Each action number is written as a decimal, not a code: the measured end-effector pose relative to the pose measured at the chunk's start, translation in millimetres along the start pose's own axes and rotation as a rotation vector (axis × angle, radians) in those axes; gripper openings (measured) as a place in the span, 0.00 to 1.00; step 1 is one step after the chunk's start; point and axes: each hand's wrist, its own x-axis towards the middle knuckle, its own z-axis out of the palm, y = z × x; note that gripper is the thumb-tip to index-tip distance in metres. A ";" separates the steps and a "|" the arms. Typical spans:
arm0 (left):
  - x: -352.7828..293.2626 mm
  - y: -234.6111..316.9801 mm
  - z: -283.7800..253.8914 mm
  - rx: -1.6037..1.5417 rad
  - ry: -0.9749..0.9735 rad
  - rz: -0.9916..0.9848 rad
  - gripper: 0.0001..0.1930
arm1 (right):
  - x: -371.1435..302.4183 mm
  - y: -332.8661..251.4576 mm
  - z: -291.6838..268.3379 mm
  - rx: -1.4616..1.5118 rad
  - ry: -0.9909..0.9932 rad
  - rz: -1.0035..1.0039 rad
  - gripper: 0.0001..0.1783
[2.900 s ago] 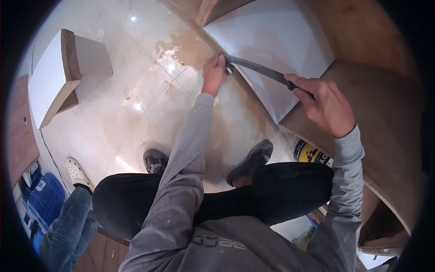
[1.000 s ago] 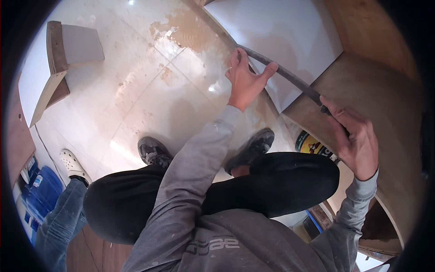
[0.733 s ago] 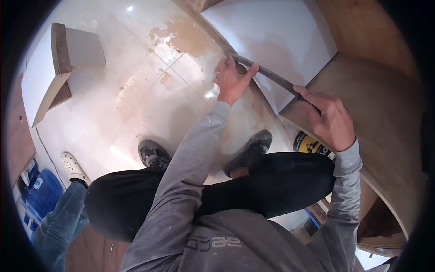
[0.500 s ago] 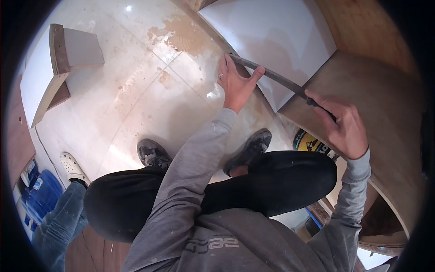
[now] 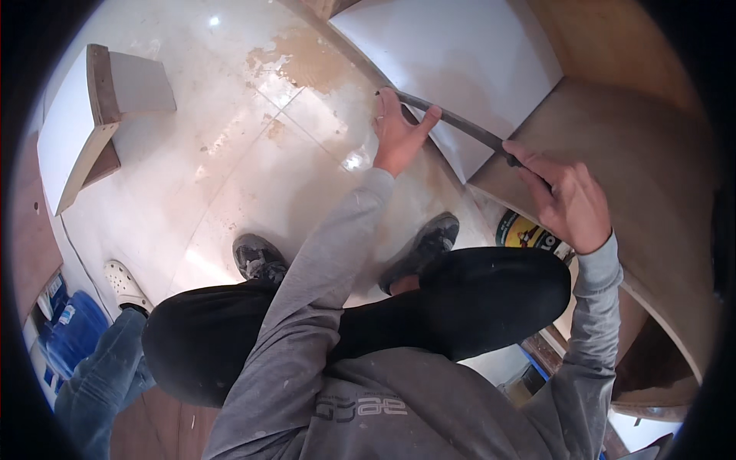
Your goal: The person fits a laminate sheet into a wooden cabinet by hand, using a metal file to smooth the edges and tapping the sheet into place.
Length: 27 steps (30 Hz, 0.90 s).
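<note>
A long, flat, dark file point(image 5: 463, 125) lies slantwise across the edge of a curved wooden cabinet piece with a white inner panel point(image 5: 460, 54). My right hand point(image 5: 571, 201) is wrapped round its black handle, at the near right end. At the far left end, my left hand point(image 5: 399, 139) has its fingers on the file's tip, with the thumb stretched along the blade. Beneath the file runs the piece's narrow edge, partly hidden by my left hand. A brown board point(image 5: 598, 146) joins the white panel on the right.
A white angled panel piece point(image 5: 73, 130) stands at the left on the stained tiled floor point(image 5: 253, 169). A labelled can point(image 5: 525, 232) sits under the brown board. Another person's leg point(image 5: 107, 391) and pale clog point(image 5: 124, 284) are at lower left, beside a blue container point(image 5: 77, 326).
My right hand and the file have shifted a little up and to the left, along the edge. My left hand has moved slightly with the file's tip.
</note>
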 end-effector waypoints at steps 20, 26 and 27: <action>-23.5 -9.3 11.7 0.013 -0.033 -0.096 0.76 | -16.0 2.5 2.8 0.098 -0.077 0.062 0.20; -36.3 -5.3 32.2 -0.012 0.053 -0.030 0.77 | -30.2 -0.6 -9.4 0.069 -0.094 0.077 0.21; -35.5 -6.0 33.7 -0.023 0.076 -0.012 0.77 | -30.6 2.3 -6.9 0.112 -0.076 0.069 0.21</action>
